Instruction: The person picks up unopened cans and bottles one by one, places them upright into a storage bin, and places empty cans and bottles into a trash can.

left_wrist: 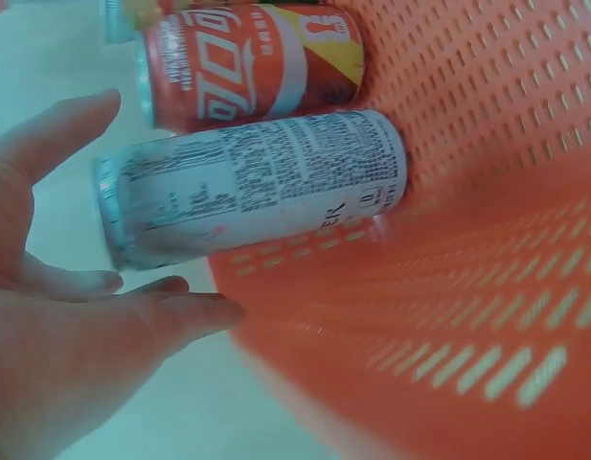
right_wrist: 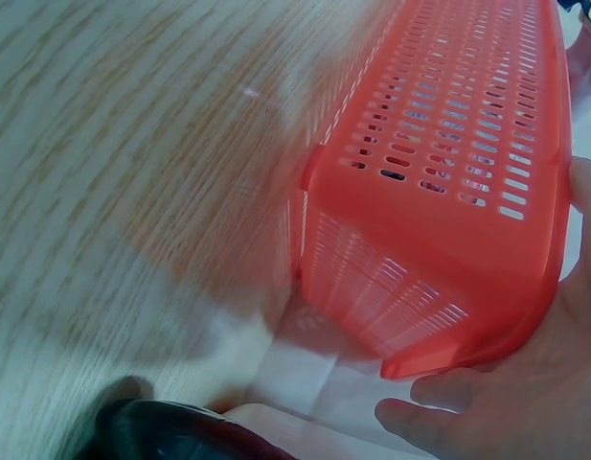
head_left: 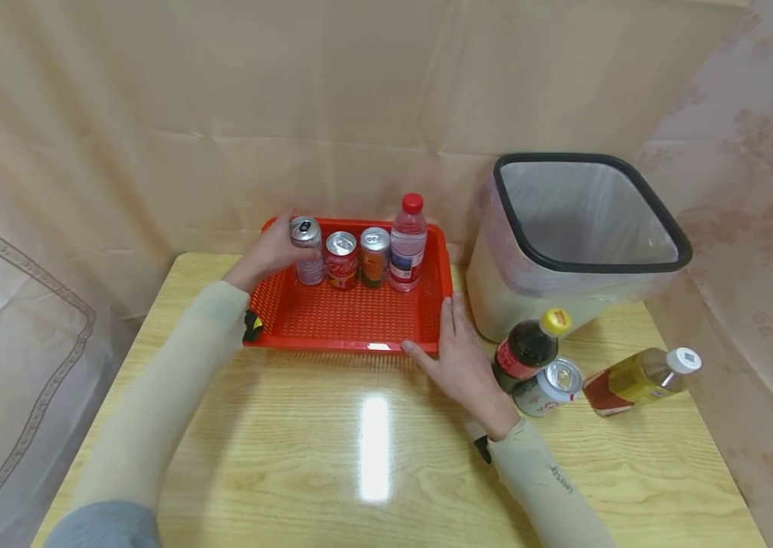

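Observation:
In the head view, a red plastic basket (head_left: 331, 327) stands on the table. Along its back side are a pale tall can (head_left: 311, 270), a red cola can (head_left: 343, 270), an orange-and-green can (head_left: 375, 265) and a red-capped water bottle (head_left: 408, 243). My left hand (head_left: 269, 255) is at the pale can. Its thumb and fingers (left_wrist: 194, 311) are spread on either side of the can's top, with a gap visible in the left wrist view. My right hand (head_left: 461, 361) rests against the basket's front right corner, fingers fairly straight along the outer side, thumb at the front rim.
A black-rimmed bin (head_left: 537, 266) with a plastic liner stands to the right of the basket. In front of it are a yellow-capped cola bottle (head_left: 526, 350), a white can (head_left: 547, 388) and a white-capped tea bottle (head_left: 636, 380). A curtain (head_left: 331, 114) hangs behind the table.

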Motion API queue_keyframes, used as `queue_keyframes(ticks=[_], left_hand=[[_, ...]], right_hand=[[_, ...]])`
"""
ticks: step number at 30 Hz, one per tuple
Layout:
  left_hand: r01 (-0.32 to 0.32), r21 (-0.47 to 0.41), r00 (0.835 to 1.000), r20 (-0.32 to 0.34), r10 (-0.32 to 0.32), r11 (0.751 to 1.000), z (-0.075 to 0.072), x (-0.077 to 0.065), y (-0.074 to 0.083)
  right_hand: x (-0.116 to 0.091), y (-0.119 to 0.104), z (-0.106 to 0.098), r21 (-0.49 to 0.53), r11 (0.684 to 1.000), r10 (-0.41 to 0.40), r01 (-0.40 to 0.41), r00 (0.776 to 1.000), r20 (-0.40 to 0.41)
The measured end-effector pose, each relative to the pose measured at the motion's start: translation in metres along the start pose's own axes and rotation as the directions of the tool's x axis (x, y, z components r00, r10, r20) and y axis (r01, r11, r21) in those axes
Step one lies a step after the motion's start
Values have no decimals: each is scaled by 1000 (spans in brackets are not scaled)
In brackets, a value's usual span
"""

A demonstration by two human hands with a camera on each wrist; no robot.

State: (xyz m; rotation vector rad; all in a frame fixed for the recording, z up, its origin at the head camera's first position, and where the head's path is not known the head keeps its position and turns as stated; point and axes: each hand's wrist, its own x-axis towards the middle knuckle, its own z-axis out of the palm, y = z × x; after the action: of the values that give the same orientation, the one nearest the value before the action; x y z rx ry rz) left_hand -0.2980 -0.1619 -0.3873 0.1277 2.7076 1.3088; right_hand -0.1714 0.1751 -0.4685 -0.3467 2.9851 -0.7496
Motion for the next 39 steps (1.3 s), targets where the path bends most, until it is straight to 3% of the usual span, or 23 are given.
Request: queue_keyframes(ticks=[7, 13, 21, 27, 34, 39], left_hand=[[-19, 19, 1000, -23, 20, 1000, -15, -27, -3], [-64, 36, 995, -72, 67, 997, -20, -55, -18], [2, 131, 988, -154, 19, 991, -13, -87, -40], [-42, 155, 985, -161, 67, 987, -7, -103, -57], [-19, 189, 991, -127, 44, 982, 0, -120, -76], [-39, 256, 993, -100, 67, 966, 3, -126, -86]], right_hand=[[0, 0, -1, -5, 1000, -9, 9, 1000, 2], [0, -1, -1, -9, 1000, -9, 9, 1000, -4], [0, -1, 0, -6, 1000, -3, 3, 1000, -1], [0, -2, -1, -16, 1000, -5, 5, 1000, -4], [1, -3, 0, -14, 1000, -7, 7, 1000, 0], [1, -2, 0, -16, 1000, -5, 5, 1000, 0]])
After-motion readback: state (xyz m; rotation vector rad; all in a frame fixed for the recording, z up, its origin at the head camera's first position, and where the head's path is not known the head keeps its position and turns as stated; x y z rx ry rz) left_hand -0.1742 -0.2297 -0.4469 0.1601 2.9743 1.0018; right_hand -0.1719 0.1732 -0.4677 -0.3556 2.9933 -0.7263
